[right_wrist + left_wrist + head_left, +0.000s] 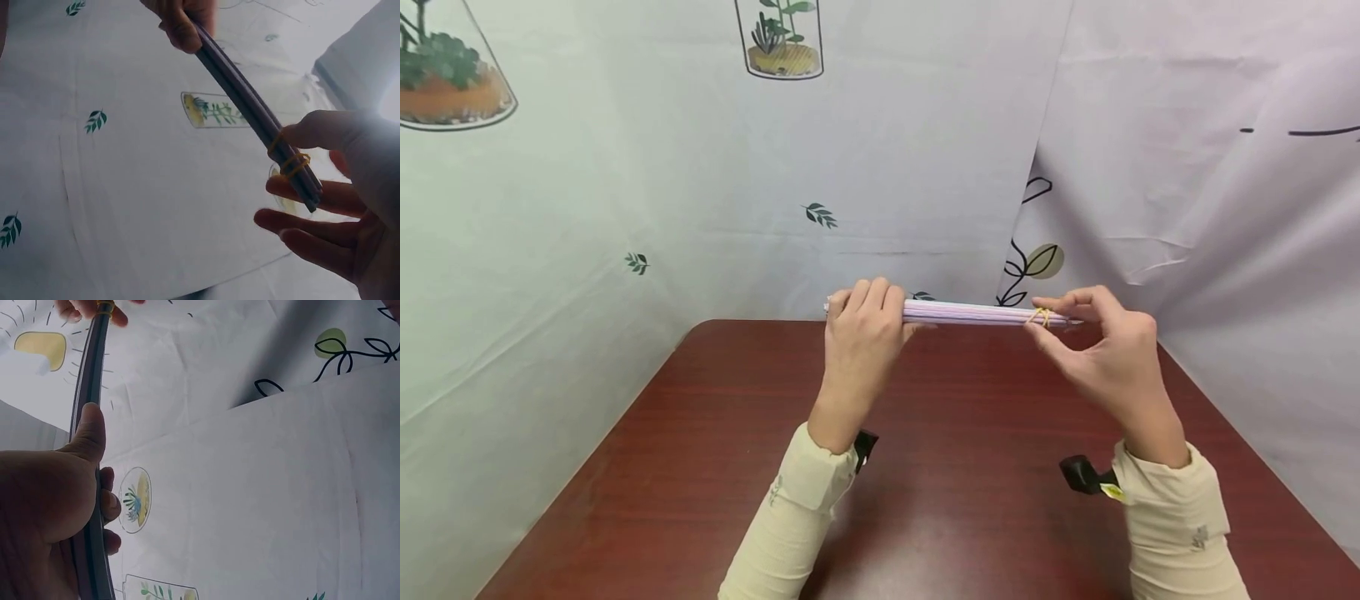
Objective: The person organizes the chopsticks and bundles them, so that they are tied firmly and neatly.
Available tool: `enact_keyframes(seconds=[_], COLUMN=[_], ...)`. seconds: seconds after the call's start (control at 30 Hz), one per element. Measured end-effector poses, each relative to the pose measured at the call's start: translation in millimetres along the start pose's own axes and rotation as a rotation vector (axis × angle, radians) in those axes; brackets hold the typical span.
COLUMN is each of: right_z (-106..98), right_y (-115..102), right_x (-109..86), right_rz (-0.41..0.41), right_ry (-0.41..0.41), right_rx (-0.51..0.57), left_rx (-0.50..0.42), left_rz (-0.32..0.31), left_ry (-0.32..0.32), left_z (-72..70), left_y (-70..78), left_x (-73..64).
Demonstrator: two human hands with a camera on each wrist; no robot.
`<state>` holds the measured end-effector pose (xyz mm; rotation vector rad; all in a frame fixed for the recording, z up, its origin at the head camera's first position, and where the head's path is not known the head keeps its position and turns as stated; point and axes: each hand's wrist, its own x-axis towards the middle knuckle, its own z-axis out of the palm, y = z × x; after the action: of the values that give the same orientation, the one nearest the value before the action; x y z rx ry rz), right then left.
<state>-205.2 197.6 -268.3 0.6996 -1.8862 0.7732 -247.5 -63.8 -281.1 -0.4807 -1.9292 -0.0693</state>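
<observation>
A bundle of long, thin, pale lilac and white sticks point(966, 312) is held level above the far part of the table; their exact kind cannot be told. My left hand point(867, 321) grips the bundle near its left end, fingers curled over it and thumb along it, as the left wrist view shows. Near the right end a yellow rubber band point(1041, 317) is wound round the sticks. There my right hand point(1101, 346) pinches the band and bundle between thumb and forefinger. In the right wrist view the band point(295, 164) shows several loops, and the other fingers are spread apart.
Below the hands lies a dark red-brown table point(955, 467). A pale cloth backdrop point(910, 167) with printed plants hangs behind it and along both sides. Black straps or mounts point(1080, 475) stick out at the wrists beside the cream sleeves.
</observation>
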Motion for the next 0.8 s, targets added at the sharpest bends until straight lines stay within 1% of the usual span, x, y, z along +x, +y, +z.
enact_keyframes(seconds=[0.03, 0.1, 0.2, 0.27, 0.33, 0.37, 0.43, 0.5, 0.57, 0.67, 0.73, 0.8], right_z=[-1.5, -4.6, -8.7, -7.7, -3.7, -0.4, 7.4, 13.0, 15.1, 11.0, 6.3, 3.8], right_y=[0.6, 3.2, 10.1, 13.2, 13.9, 13.0, 9.6, 6.0, 3.1, 0.5, -0.6, -1.5], right_x=[-0.7, -2.0, -2.6, -1.9, -0.9, -0.7, -0.6, -0.7, -0.5, 1.0, 1.7, 1.9], right_rz=[0.022, 0.037, -0.01, -0.082, -0.177, -0.226, -0.31, -0.363, -0.367, -0.321, -0.294, -0.291], right_ry=[-0.014, -0.048, -0.085, -0.071, -0.052, -0.045, -0.031, -0.041, -0.062, -0.066, -0.061, -0.059], right_rx=[0.02, 0.045, 0.102, 0.13, 0.115, 0.093, 0.007, -0.064, -0.084, -0.063, -0.056, -0.081], left_rx=[0.003, 0.011, 0.021, 0.037, 0.06, 0.072, 0.087, 0.097, 0.103, 0.112, 0.117, 0.129], left_rz=[0.0, 0.0, 0.0, 0.003, 0.02, 0.034, 0.061, 0.071, 0.064, 0.038, 0.03, 0.025], left_ry=[-0.002, -0.004, 0.015, 0.04, 0.077, 0.091, 0.113, 0.122, 0.112, 0.102, 0.104, 0.117], left_z=[0.4, 1.1, 2.3, 3.0, 4.2, 4.4, 4.8, 5.4, 4.9, 4.1, 3.0, 2.6], left_y=[0.0, 0.0, 0.8, 2.5, 5.3, 7.2, 11.1, 13.7, 15.5, 14.6, 13.9, 13.2], left_x=[0.0, -0.3, -0.9, -1.1, -0.9, -0.7, -0.4, -0.3, 0.1, 0.2, 0.4, 0.1])
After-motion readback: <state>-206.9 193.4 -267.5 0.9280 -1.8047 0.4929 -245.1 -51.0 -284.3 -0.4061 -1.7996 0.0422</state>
